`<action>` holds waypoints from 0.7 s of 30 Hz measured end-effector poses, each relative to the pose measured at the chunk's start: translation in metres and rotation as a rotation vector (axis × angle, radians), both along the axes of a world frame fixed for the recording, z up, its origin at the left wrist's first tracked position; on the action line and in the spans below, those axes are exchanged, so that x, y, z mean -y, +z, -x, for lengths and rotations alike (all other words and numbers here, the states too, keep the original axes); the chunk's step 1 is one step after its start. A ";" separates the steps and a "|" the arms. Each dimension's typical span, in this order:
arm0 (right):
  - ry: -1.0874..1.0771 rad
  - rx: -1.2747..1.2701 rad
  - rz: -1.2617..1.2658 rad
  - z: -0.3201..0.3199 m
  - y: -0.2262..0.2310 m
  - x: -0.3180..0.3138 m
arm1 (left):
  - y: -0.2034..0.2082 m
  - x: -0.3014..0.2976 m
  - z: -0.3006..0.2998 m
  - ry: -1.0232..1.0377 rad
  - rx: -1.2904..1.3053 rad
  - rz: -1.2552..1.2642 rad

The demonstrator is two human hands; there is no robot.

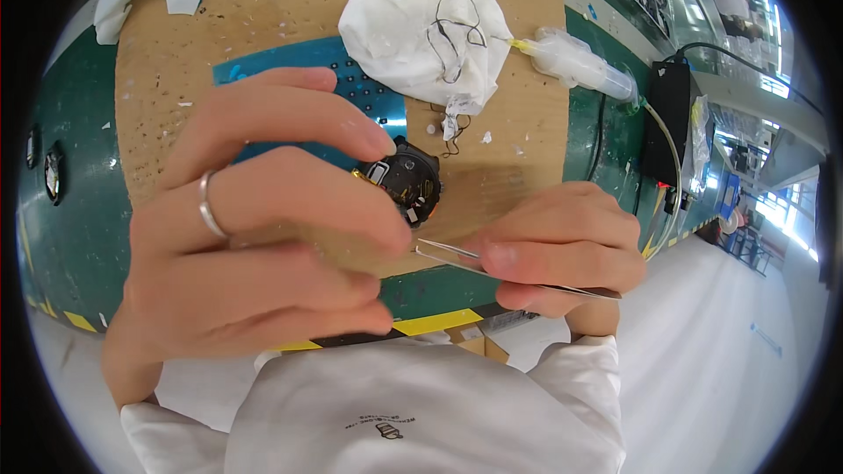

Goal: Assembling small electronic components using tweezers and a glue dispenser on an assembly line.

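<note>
A round black watch case [416,177] with its inner parts exposed sits at the fingers of my left hand [263,211]. The index fingertip presses its upper rim and the other fingers curl along its lower left side, hiding part of it. My right hand [566,246] pinches metal tweezers [458,251]. Their tips point left and lie just below the case, close to a fingertip of my left hand. Whether anything tiny is between the tips, I cannot tell.
Beneath lies a brown cardboard sheet [527,145] on a green table. A blue dotted mat [299,54] is partly under my left hand. Beyond are a white cloth [386,26] with dark thread, a yellow-tipped syringe [584,66] with a hose, and a black box [663,127].
</note>
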State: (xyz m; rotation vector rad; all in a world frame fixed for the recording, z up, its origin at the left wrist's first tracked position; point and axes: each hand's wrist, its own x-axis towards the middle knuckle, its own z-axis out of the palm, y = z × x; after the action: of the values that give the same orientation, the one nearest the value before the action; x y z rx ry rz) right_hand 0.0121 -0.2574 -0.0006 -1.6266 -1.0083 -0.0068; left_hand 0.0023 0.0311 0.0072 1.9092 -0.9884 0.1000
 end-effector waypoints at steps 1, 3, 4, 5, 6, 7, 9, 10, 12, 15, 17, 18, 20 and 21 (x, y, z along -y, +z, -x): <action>0.002 0.012 -0.010 0.000 -0.001 0.000 | 0.001 0.002 0.001 0.000 0.006 0.001; 0.002 0.027 -0.016 0.001 0.000 0.000 | 0.003 0.008 0.003 0.127 0.008 -0.098; 0.009 0.030 -0.022 0.001 0.001 -0.002 | 0.006 0.008 0.006 0.160 -0.070 -0.084; 0.015 0.032 -0.028 0.001 0.001 -0.004 | 0.007 0.008 0.007 0.167 -0.068 -0.088; 0.022 0.033 -0.032 0.001 0.000 -0.005 | 0.008 0.008 0.007 0.181 -0.070 -0.089; 0.029 0.034 -0.034 0.002 -0.001 -0.006 | 0.008 0.008 0.007 0.192 -0.073 -0.087; 0.040 0.033 -0.038 0.002 -0.002 -0.009 | 0.007 0.008 0.008 0.173 -0.115 -0.059; 0.047 0.039 -0.038 0.002 -0.002 -0.011 | 0.006 0.009 0.009 0.149 -0.155 -0.028; 0.056 0.042 -0.038 0.003 -0.001 -0.013 | 0.003 0.009 0.009 0.132 -0.181 -0.012; 0.055 0.069 0.012 0.003 -0.002 -0.012 | 0.001 0.010 0.009 0.108 -0.245 0.013; 0.069 0.080 0.031 0.001 0.000 -0.011 | 0.001 0.011 0.009 0.101 -0.283 0.025; 0.068 0.075 0.031 0.002 0.001 -0.010 | 0.001 0.012 0.008 0.080 -0.284 0.022; 0.062 0.025 0.061 0.002 0.004 -0.007 | 0.000 0.012 0.005 0.053 -0.287 0.022; 0.058 0.021 0.063 0.000 0.003 -0.004 | 0.003 0.010 0.001 0.053 -0.291 0.001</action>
State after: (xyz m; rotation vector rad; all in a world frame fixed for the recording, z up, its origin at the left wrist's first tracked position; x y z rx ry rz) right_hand 0.0118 -0.2532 0.0025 -1.6572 -1.0810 0.0470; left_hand 0.0012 0.0211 0.0106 1.8845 -0.7424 -0.1432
